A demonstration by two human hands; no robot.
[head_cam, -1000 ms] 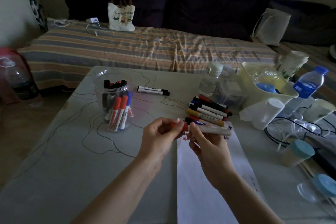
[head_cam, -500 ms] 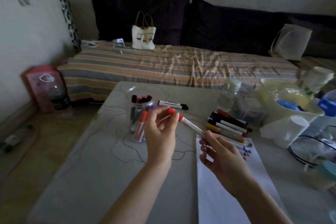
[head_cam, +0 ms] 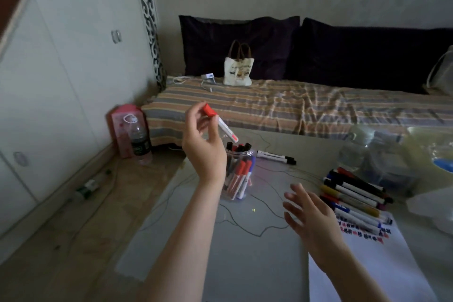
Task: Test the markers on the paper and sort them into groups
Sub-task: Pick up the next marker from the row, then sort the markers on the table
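Note:
My left hand is raised over the table and grips a white marker with a red cap, held above the clear plastic jar that holds several markers. My right hand hovers open, fingers spread, over the table near the top left corner of the white paper. A row of several sorted markers lies at the paper's top edge, above red and dark test marks. Two black-capped markers lie behind the jar.
Clear bottles and a plastic container crowd the table's right side. Thin dark wires snake over the table top. A striped sofa with a tote bag stands behind. A water bottle and pink box stand on the floor at left.
My right hand has let go of the red-capped marker and opened. My left hand has carried the marker up and to the left, over the jar. My view has swung left.

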